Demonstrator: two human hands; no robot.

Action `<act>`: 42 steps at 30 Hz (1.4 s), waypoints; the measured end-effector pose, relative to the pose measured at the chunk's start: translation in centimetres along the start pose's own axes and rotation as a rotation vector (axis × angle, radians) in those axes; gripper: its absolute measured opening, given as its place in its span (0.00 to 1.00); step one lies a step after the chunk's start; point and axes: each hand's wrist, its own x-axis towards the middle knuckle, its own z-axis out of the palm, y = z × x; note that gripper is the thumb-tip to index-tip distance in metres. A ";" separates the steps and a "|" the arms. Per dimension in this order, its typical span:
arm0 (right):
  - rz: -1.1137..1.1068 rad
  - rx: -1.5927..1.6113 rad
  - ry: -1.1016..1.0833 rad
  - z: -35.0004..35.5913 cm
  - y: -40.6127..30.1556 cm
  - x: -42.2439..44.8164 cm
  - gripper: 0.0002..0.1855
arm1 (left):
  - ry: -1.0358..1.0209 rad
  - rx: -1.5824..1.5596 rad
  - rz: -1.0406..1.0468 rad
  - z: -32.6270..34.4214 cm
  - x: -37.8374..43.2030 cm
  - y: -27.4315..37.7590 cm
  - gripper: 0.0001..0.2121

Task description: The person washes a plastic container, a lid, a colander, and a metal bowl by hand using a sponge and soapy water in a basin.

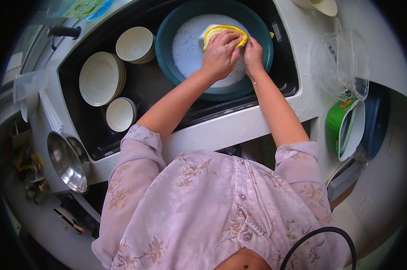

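Note:
In the head view, a teal plastic basin [164,50] of soapy water [186,60] stands in the black sink [146,81]. My left hand [222,52] presses a yellow-edged scrubbing cloth [211,32] onto a white dish [203,36]. Most of the dish is hidden under the cloth and fingers, so whether it is a bowl or a plate is unclear. At the right side of the cloth, my right hand [254,55] grips the dish's edge. Both hands are above the suds, inside the basin's rim.
Left of the basin, the sink holds stacked white bowls [134,44], stacked plates [100,79] and smaller bowls [120,114]. Steel bowls [68,162] lean at the counter's left. Clear plastic containers [345,64] and a green container [340,125] stand right. A black faucet [65,31] is at upper left.

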 end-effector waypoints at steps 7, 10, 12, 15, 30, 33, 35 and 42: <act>0.070 0.055 0.088 0.2 -0.8 -0.1 0.15 | 0.066 -0.149 -0.515 -0.3 -0.2 -5.7 0.14; 0.049 -0.047 0.104 -0.2 0.7 0.2 0.15 | -0.017 0.013 -0.253 -0.2 -0.5 -0.8 0.15; 0.059 0.011 0.095 0.4 -0.2 -0.5 0.16 | -0.089 0.116 -0.047 -0.4 -0.7 0.1 0.15; 0.183 0.195 0.163 0.1 -1.7 -0.8 0.18 | 0.076 -0.121 -0.457 0.1 -0.6 -4.4 0.15; -0.169 -0.691 0.135 0.6 -2.6 -1.1 0.19 | -0.057 0.051 -0.067 0.2 -1.2 -0.5 0.16; -0.082 -0.538 0.172 0.7 -2.0 -0.8 0.22 | 0.074 -0.207 -0.455 0.8 -0.4 -4.0 0.16; 0.013 -0.426 0.186 0.3 -1.6 -0.5 0.22 | -0.187 -0.553 -0.919 -0.1 0.2 -4.8 0.16; 0.022 -0.292 0.249 -0.7 0.2 0.3 0.23 | -0.074 0.063 -0.082 0.9 -0.6 -0.1 0.15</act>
